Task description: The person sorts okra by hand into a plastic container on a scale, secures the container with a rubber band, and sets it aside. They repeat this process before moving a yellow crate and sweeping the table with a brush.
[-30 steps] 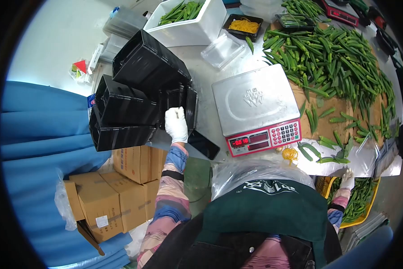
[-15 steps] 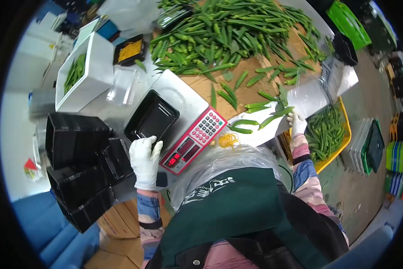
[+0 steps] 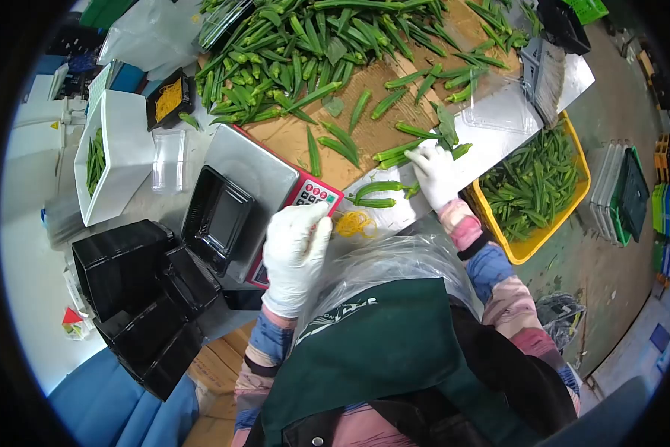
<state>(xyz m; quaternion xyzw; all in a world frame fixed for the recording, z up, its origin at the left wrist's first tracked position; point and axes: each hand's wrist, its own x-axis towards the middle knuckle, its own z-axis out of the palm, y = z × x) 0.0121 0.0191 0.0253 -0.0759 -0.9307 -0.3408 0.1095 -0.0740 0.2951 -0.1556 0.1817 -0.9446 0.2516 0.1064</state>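
My white-gloved left hand [image 3: 296, 257] hovers over the red front panel of the weighing scale [image 3: 264, 175], thumb apart from the other fingers, holding nothing visible. It covers the display and part of the keypad. On the scale's metal plate sits a black plastic tray [image 3: 219, 220] with nothing in it. My white-gloved right hand [image 3: 435, 177] is palm down over an okra pod [image 3: 463, 150], whose ends stick out on both sides. Its spread fingertips reach other okra pods [image 3: 394, 154] on the white board's edge. More pods [image 3: 379, 194] lie just left of it.
A large okra heap [image 3: 297, 67] covers the cardboard at the back. Yellow rubber bands [image 3: 356, 223] lie between my hands. A yellow crate [image 3: 525, 249] of okra stands at right. Stacked black trays [image 3: 122, 257] and a white bin [image 3: 122, 167] are at left.
My left hand has left the black tray and moved right, over the scale's panel. My right hand has moved left, across the okra pod, to other pods. The camera view has shifted.
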